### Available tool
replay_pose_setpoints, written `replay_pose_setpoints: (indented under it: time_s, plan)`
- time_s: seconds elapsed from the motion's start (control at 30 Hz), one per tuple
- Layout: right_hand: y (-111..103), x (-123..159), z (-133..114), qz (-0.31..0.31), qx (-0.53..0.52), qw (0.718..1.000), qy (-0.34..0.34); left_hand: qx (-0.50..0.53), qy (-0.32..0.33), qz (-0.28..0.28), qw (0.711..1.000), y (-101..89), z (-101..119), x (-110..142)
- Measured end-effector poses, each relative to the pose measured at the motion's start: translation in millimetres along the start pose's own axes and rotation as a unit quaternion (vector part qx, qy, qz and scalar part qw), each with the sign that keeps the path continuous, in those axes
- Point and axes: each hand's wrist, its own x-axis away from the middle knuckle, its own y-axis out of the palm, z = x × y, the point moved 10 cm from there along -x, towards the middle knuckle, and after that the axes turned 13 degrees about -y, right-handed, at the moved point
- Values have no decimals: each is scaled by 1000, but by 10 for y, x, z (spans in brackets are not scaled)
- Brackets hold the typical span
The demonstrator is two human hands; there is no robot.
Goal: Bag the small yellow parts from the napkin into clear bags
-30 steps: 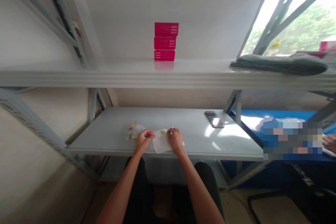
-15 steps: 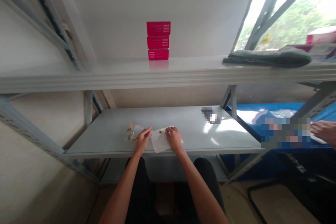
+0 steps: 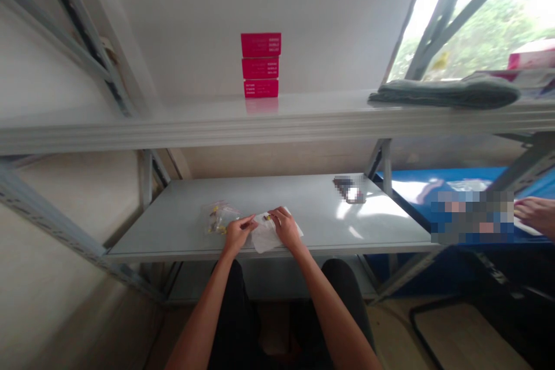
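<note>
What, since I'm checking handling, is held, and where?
The right hand seems to pinch the white bag at its top edge; the left hand reaches its left edge, hold unclear.

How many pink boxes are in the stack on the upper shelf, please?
3: top box, middle box, bottom box, lying flat one on another on the upper metal shelf.
</note>
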Motion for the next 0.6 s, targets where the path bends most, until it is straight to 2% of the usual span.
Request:
replay_pose_setpoints:
  time_s: [0.13,0.27,0.43,0.5,0.6]
  plan:
    - [58,-34,-137,-10,-83,996,-15,-39,13,-13,999,49,102,34]
    - [195,-40,-198,-50,-103,993,12,-34,36,-39,998,105,197,70]
    - [211,-24,-231,-76,-108,991,12,0,22,-31,999,80,139,39]
    - [154,-21,-207,-61,-98,993,5,22,16,-27,999,65,97,20]
    - [15,3,-48,1,-31,999,45,61,13,-6,998,0,63,8]
